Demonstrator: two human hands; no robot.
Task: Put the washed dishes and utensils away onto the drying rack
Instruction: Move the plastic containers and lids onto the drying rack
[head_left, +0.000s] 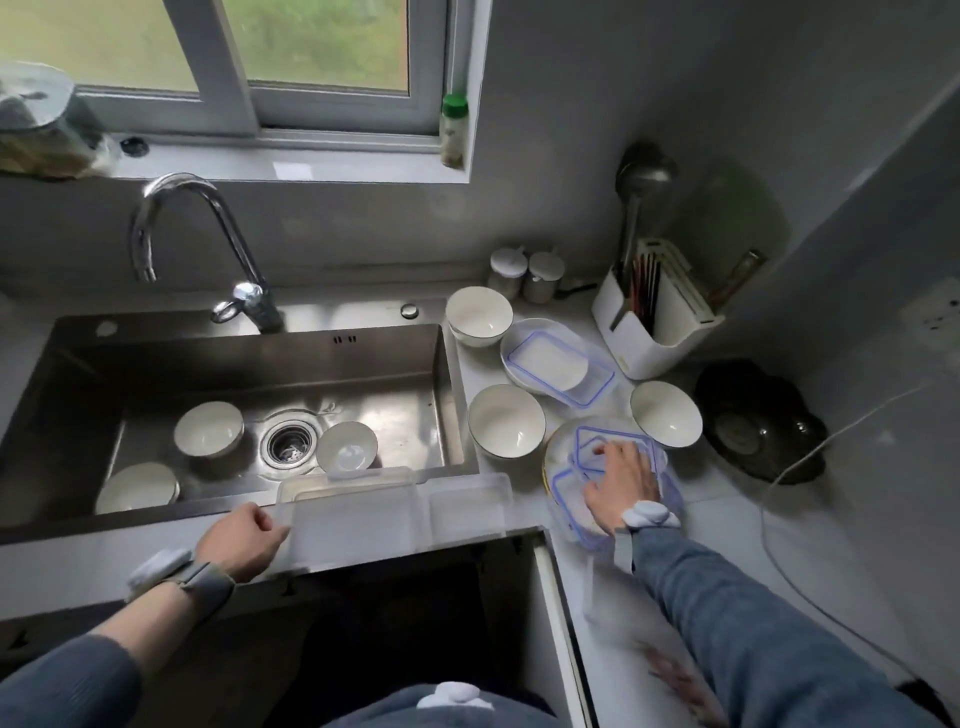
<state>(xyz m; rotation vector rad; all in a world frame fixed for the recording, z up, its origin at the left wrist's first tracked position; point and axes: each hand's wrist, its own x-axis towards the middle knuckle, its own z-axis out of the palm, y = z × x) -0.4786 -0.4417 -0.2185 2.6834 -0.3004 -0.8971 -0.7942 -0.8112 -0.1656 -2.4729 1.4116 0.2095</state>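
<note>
Bowls in sink

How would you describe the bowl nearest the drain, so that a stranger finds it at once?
Look into the steel sink under the window. Three bowls lie there; this bowl sits just right of the round drain, near the front wall. The other two lie left of the drain.

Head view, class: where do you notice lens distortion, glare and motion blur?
Head view: wide-angle bending curves the window frame and wall edges; daylight glare shines on the faucet and sink floor; motion blur smears the clear containers near the left hand and right hand.
</note>
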